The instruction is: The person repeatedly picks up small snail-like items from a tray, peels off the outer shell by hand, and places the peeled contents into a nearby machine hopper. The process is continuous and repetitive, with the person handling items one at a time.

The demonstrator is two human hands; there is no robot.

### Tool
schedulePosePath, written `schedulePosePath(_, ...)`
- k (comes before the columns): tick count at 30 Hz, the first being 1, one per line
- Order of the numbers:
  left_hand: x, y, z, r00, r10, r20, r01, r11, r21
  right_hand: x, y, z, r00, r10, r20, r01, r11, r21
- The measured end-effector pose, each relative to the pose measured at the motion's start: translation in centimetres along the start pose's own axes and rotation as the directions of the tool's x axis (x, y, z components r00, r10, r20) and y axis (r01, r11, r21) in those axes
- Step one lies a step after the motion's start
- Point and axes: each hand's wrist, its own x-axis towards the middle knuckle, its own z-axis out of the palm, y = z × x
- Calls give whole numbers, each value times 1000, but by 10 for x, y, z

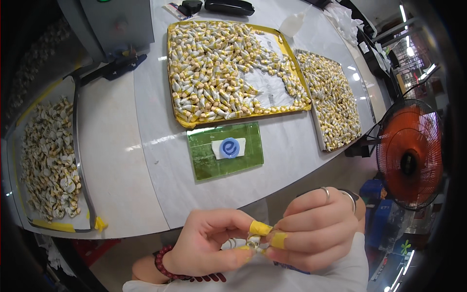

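My left hand (206, 243) and my right hand (316, 231) meet at the near edge of the table, fingertips close together. Yellow tape wraps several of my fingertips. Pinched between the fingers of both hands is a small white-and-yellow wrapped piece (254, 241), partly covered by them. It resembles the small tapered, wrapped pieces (209, 73) heaped in the yellow-rimmed tray (243, 118) beyond. In front of that tray lies a green rectangular slab (204, 158) bearing a white patch and a round blue cap-like disc (229, 148) with a dark curl in it.
A second tray's wrapped pieces (331, 97) sit at the right. At the far left, a dark-edged tray (78, 160) holds more small pieces. A grey machine (107, 29) stands at the back left. An orange-bladed fan (408, 160) is beyond the table's right side.
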Motion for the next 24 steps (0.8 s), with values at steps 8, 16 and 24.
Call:
schedulePosePath(8,-7,-20,9,960,276,-58,-256,940,226,3,1,-15,995,-36,-94,44,996,75)
schedulePosePath(16,-4,-23,5,854,520,-25,-415,711,568,4,-3,-12,958,-72,-279,86,996,37)
schedulePosePath(24,-23,-7,6,897,390,-210,-284,870,403,-1,0,-33,928,256,-271,-326,909,-258)
